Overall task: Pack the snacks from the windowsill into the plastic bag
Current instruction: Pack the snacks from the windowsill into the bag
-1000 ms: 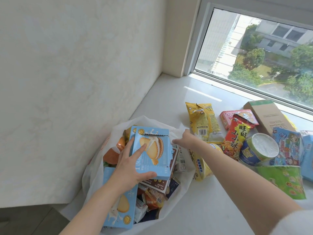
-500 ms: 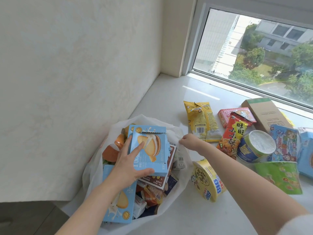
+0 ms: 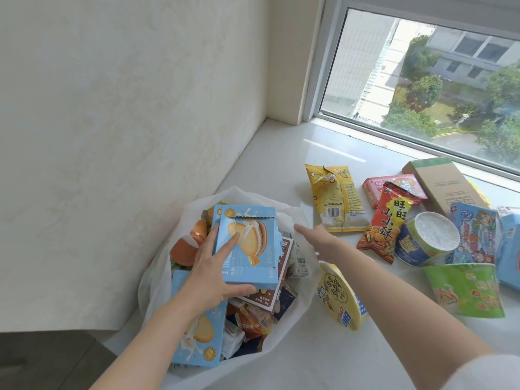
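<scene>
Packing looks roughly half done: the left hand grasps a blue box atop the full bag at near left, while the right hand, fingers released, reaches toward snacks left on the sill to the right.

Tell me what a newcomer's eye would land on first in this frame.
First, the white plastic bag at lower centre, crammed with snacks, where the left hand grips a light blue biscuit box on top of the heap. Next, the right hand stretches open-fingered toward the colourful packets on the windowsill, nearest a yellow bag.
</scene>
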